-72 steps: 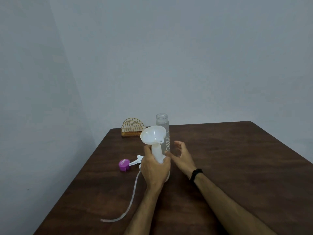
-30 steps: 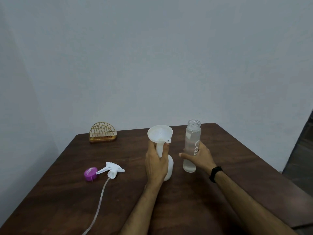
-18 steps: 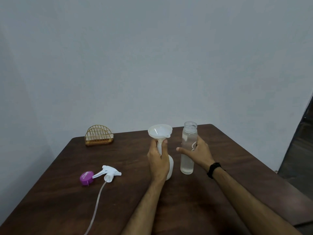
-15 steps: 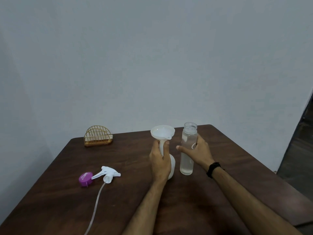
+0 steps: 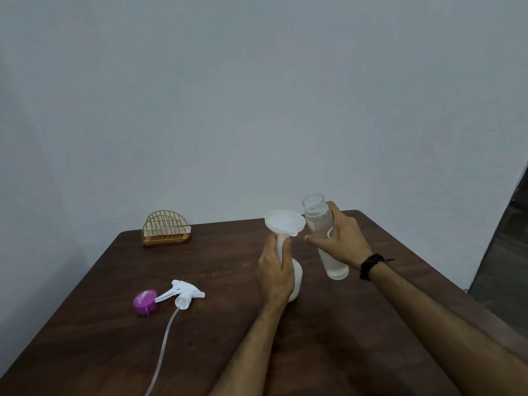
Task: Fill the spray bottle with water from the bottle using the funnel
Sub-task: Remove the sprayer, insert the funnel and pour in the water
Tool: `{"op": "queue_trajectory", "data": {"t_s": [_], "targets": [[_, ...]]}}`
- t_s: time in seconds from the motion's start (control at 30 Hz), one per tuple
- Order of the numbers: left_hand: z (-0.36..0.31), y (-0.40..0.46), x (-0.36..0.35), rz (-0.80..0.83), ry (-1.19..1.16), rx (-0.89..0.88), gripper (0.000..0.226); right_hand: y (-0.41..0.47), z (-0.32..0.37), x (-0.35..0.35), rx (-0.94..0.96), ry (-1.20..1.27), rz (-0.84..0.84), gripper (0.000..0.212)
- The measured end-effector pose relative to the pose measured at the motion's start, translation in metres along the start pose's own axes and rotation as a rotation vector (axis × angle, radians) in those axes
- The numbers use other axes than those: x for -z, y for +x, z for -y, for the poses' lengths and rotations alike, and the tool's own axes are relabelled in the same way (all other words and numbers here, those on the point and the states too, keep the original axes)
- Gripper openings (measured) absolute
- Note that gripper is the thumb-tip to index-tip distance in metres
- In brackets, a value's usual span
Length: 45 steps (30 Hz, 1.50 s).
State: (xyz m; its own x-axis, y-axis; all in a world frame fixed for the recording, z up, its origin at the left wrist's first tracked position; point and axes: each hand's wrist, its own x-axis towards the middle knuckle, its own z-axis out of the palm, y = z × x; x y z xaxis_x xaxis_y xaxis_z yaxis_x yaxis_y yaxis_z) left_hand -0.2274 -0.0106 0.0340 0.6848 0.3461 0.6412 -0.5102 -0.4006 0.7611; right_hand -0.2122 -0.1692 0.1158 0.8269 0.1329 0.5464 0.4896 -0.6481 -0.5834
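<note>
A white spray bottle [image 5: 296,278] stands on the dark wooden table [image 5: 328,332] with a white funnel [image 5: 284,222] seated in its neck. My left hand [image 5: 276,274] grips the bottle's neck and body. My right hand [image 5: 341,242] grips a clear water bottle [image 5: 319,224], open at the top and partly filled with water. It is lifted off the table and tilted slightly left, its mouth just right of and above the funnel rim. No water is flowing.
The white spray trigger head [image 5: 184,294] with its long clear tube [image 5: 163,347] lies left of the bottle, next to a purple cap [image 5: 144,301]. A gold wire holder [image 5: 166,229] stands at the table's back left. A wall lies behind.
My right hand has lifted the water bottle off the table and tilted it toward the funnel. My left hand keeps its hold on the spray bottle.
</note>
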Motion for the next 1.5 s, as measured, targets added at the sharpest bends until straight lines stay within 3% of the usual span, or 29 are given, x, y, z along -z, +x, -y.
{"op": "queue_trajectory", "data": {"t_s": [0.5, 0.97, 1.27, 1.5], "targets": [[0.005, 0.0, -0.005, -0.04, 0.04, -0.006, 0.016, 0.029, 0.016, 0.028, 0.118, -0.509, 0.119, 0.055], [0.009, 0.0, -0.009, -0.071, 0.049, -0.018, 0.018, 0.038, 0.021, 0.034, 0.166, -0.604, 0.131, 0.055], [0.01, 0.0, -0.01, -0.072, 0.062, 0.007, 0.032, 0.039, 0.023, 0.041, 0.233, -0.7, 0.151, 0.051], [0.009, -0.001, -0.01, -0.072, 0.09, 0.019, 0.026, 0.042, 0.022, 0.046, 0.244, -0.728, 0.166, 0.052]]}}
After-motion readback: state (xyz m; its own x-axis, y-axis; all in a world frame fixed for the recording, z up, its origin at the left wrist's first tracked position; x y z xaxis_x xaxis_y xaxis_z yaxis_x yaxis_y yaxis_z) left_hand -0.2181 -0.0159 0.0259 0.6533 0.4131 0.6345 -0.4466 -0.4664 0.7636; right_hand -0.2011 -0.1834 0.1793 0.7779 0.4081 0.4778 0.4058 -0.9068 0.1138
